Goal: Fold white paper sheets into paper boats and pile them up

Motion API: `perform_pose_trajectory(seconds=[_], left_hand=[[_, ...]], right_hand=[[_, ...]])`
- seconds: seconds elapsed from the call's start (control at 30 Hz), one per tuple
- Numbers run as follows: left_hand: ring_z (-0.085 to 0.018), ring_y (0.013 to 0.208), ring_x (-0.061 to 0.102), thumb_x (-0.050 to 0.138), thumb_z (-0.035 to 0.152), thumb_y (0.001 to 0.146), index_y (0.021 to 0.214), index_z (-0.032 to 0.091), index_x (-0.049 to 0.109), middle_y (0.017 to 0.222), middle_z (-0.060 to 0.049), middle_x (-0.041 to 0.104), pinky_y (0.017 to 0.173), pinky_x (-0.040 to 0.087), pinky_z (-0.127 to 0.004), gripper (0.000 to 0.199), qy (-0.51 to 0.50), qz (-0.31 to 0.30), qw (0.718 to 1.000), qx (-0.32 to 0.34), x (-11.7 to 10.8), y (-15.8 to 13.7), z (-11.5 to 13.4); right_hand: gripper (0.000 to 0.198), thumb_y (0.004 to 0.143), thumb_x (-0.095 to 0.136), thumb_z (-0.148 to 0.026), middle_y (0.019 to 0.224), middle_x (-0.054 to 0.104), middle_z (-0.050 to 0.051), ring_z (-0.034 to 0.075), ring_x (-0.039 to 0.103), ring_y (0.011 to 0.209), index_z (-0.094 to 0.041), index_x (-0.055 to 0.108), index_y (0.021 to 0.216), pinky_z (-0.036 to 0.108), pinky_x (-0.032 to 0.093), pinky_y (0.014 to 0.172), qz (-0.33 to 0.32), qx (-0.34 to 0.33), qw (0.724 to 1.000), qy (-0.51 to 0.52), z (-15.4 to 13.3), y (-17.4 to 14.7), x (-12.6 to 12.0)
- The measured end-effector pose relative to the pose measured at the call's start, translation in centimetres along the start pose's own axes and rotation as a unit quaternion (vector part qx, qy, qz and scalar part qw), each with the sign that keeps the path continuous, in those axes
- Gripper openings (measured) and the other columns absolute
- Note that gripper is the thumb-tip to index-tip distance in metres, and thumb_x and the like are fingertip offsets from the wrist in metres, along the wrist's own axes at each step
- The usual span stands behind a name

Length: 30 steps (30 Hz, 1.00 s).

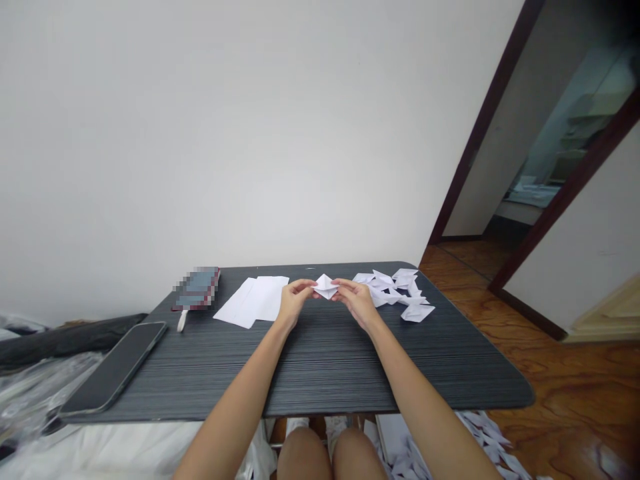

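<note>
A: How is that pointed paper fold (325,287) being held?

B: By its two side points. The left hand (296,299) pinches one and the right hand (355,300) the other, thumb and fingers closed on the paper. I'd guess that keeps the tension even and the creased middle in sight.

A: Where exactly?

B: At the middle of the tabletop (330,387), towards its far edge. I can't tell whether it touches the surface.

A: And the white sheets (270,297)?

B: Flat, near the far edge, just left of the left hand, probably for easy reach. The folded paper pieces (417,312) lie heaped by the far right corner, past the right hand, so flat and folded paper don't mix.

A: Why is the smartphone (115,370) over there?

B: It lies along the left edge by the near left corner, seemingly out of the forearms' way. Near the far left corner sits a pixelated item (200,287); I can't say what it is.
</note>
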<state>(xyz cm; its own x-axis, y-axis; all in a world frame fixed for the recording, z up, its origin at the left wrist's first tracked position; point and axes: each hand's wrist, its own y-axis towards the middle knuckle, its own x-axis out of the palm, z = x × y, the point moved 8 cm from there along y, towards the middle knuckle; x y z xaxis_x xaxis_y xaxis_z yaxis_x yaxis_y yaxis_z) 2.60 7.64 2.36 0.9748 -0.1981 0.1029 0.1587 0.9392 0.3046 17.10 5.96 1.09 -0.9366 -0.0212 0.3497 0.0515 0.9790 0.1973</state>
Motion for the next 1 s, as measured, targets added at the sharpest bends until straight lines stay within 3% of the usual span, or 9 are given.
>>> perform_pose_trajectory(seconds=[0.1,0.3,0.43,0.63,0.8,0.9,1.0], left_hand=[[-0.012,0.050,0.057,0.055,0.028,0.066,0.065,0.011,0.053,0.057,0.000,0.057,0.053,0.048,-0.025,0.017,-0.020,-0.012,1.000,-0.013,0.3,-0.1,-0.2],[-0.007,0.039,0.050,0.058,0.040,0.065,0.094,0.013,0.044,0.060,0.003,0.056,0.036,0.038,-0.018,0.042,0.005,-0.051,0.996,-0.072,1.2,-0.5,-1.1],[-0.007,0.044,0.051,0.059,0.041,0.065,0.092,0.011,0.049,0.068,-0.001,0.058,0.036,0.038,-0.017,0.041,0.012,-0.077,0.995,-0.058,1.7,-0.6,-0.9],[-0.007,0.047,0.052,0.059,0.038,0.065,0.088,0.013,0.044,0.071,-0.001,0.057,0.035,0.038,-0.015,0.037,0.045,-0.087,0.994,-0.047,1.9,-0.6,-0.9],[-0.009,0.050,0.054,0.056,0.038,0.068,0.086,0.013,0.045,0.072,-0.002,0.057,0.038,0.039,-0.016,0.033,0.064,-0.109,0.992,-0.026,2.2,-0.9,-0.7],[-0.008,0.053,0.054,0.056,0.036,0.068,0.084,0.012,0.048,0.071,-0.002,0.057,0.044,0.040,-0.017,0.030,0.085,-0.074,0.994,0.008,1.6,-0.7,-0.2],[-0.007,0.053,0.052,0.057,0.034,0.069,0.084,0.012,0.051,0.071,-0.002,0.057,0.047,0.039,-0.016,0.028,0.096,-0.030,0.994,0.041,0.8,-0.6,0.2]], right_hand=[[0.015,0.058,0.062,-0.023,0.064,0.064,0.001,0.010,0.056,0.052,-0.015,0.064,0.070,0.026,0.047,0.058,-0.014,0.004,1.000,0.002,0.3,-0.1,0.3],[0.018,0.062,0.058,-0.024,0.058,0.061,-0.001,0.009,0.055,0.048,-0.015,0.061,0.077,0.025,0.047,0.053,-0.069,0.006,0.996,-0.061,0.6,-0.5,1.3],[0.025,0.062,0.058,-0.028,0.053,0.059,-0.002,0.011,0.055,0.047,-0.014,0.058,0.083,0.025,0.047,0.050,-0.053,0.011,0.995,-0.085,0.6,-0.5,1.0],[0.027,0.066,0.054,-0.038,0.056,0.060,0.002,0.012,0.054,0.048,-0.013,0.060,0.074,0.025,0.045,0.048,-0.037,-0.011,0.989,-0.145,0.8,-0.1,0.5],[0.023,0.064,0.059,-0.035,0.062,0.061,0.002,0.012,0.056,0.055,-0.014,0.058,0.074,0.024,0.044,0.052,-0.052,-0.029,0.985,-0.163,0.3,-0.4,0.8],[0.027,0.062,0.062,-0.031,0.061,0.060,0.000,0.011,0.055,0.051,-0.016,0.055,0.083,0.024,0.044,0.051,-0.035,-0.030,0.988,-0.146,-0.2,-0.5,0.6],[0.024,0.060,0.063,-0.031,0.060,0.060,0.000,0.012,0.055,0.052,-0.016,0.055,0.077,0.026,0.046,0.055,-0.012,-0.033,0.989,-0.146,-0.5,-0.6,0.3]])
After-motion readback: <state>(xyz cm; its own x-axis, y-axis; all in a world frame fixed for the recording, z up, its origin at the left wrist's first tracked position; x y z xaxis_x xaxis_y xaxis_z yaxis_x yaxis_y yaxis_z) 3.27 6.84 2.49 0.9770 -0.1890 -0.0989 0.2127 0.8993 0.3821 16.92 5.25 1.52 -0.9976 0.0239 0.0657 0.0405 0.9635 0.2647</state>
